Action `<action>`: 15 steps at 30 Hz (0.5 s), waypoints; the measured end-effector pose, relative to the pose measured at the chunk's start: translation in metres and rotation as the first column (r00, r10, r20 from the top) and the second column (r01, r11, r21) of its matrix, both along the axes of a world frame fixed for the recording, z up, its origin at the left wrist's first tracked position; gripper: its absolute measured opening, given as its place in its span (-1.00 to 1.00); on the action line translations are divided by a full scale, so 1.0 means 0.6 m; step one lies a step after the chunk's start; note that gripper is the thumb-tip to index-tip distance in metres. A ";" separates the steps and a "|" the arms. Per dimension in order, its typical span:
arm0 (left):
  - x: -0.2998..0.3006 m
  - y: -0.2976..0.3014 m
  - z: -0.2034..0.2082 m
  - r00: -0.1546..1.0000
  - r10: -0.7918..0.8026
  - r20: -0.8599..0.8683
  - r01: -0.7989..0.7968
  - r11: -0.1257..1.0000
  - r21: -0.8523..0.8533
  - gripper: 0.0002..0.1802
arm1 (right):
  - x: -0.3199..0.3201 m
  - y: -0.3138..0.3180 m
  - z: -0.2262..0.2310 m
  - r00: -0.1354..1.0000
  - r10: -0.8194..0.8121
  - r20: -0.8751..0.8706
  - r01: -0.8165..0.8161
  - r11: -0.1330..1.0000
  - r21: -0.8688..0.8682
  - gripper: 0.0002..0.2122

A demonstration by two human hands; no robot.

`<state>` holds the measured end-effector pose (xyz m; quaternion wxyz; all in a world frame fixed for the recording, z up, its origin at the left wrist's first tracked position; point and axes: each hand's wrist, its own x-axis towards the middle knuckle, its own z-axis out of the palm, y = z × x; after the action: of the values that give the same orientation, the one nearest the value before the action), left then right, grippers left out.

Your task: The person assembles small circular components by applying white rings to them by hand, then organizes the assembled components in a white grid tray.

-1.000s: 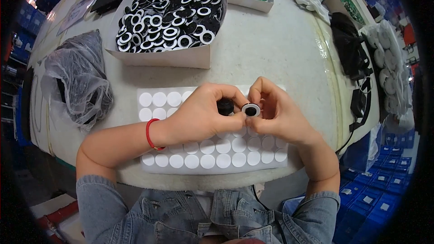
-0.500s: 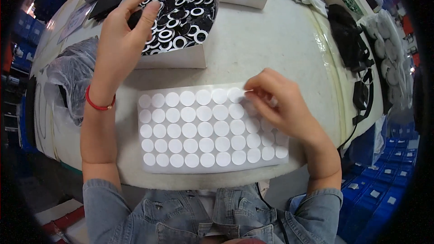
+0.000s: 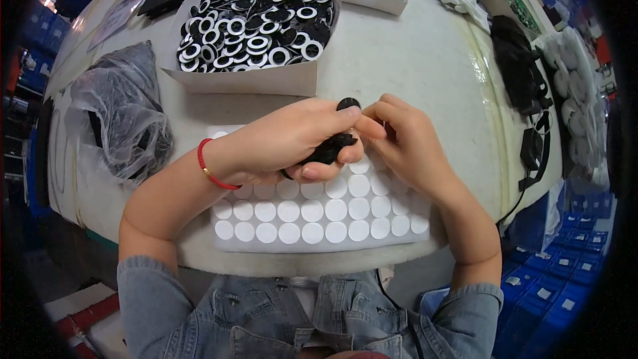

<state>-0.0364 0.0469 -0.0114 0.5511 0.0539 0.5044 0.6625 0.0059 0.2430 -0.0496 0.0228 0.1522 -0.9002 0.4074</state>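
My left hand (image 3: 299, 134) is closed over the sheet, gripping several black discs (image 3: 327, 151) in its curled fingers. One more black disc (image 3: 348, 104) stands out between its thumb and forefinger. Right beside it, my right hand (image 3: 413, 146) is pinched with fingertips together; whatever lies between them is hidden. Both hands meet above the upper right part of a white sheet (image 3: 229, 246), which carries rows of round white stickers (image 3: 312, 233). My left forearm and hand cover much of its upper rows.
Behind the hands stands a white box (image 3: 266, 84) full of black discs with white rings. Farther back is a box (image 3: 389, 4) of green circuit boards. A clear plastic bag (image 3: 123, 110) lies at left. Black cloth (image 3: 513, 53) and a cable lie along the right.
My left hand has come from the disc box down to the right hand and now holds black discs. The right hand stays near the sheet's upper right, still pinched.
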 end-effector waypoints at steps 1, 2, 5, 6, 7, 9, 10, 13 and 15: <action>-0.002 0.000 -0.008 0.999 -0.025 -0.048 0.026 1.000 0.017 -0.56 | -0.003 0.002 -0.002 1.000 0.003 -0.001 -0.003 1.000 -0.001 -0.89; -0.004 0.000 -0.016 0.999 -0.023 -0.048 0.024 1.000 0.017 -0.56 | -0.006 0.004 -0.005 0.999 0.027 -0.025 -0.026 0.999 0.032 -0.90; -0.005 0.002 -0.027 0.983 -0.080 -0.165 0.087 0.996 0.034 -0.51 | -0.011 0.015 -0.003 0.993 0.109 -0.049 -0.103 0.987 0.121 -0.89; -0.002 0.006 -0.028 0.968 -0.035 -0.247 0.041 0.999 0.016 -0.53 | -0.012 0.019 -0.002 0.985 0.166 -0.044 -0.156 0.972 0.175 -0.88; 0.000 0.008 -0.029 0.944 0.008 -0.328 -0.007 1.000 0.003 -0.55 | -0.012 0.025 0.001 0.985 0.167 -0.044 -0.157 0.972 0.175 -0.88; 0.003 0.008 -0.032 0.931 0.027 -0.364 -0.030 1.000 -0.002 -0.56 | -0.009 0.039 0.007 0.953 0.302 0.017 -0.303 0.951 0.059 -0.88; 0.004 0.008 -0.034 0.915 0.045 -0.400 -0.051 0.999 -0.006 -0.57 | -0.007 0.045 0.005 0.952 0.305 0.017 -0.306 0.950 0.058 -0.88; 0.003 0.009 -0.038 0.883 0.031 -0.468 -0.039 0.999 -0.007 -0.62 | 0.001 0.050 0.005 0.978 0.168 0.120 -0.135 0.961 -0.241 -0.91; 0.007 0.010 -0.046 0.852 -0.006 -0.524 -0.022 0.999 -0.046 -0.64 | 0.005 0.036 0.018 0.951 0.141 0.275 0.062 0.786 -0.616 -0.92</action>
<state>-0.0322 0.0532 -0.0388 0.3913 0.2162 0.6523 0.6121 0.0090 0.2644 -0.0389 -0.0772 0.0904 -0.7062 0.6980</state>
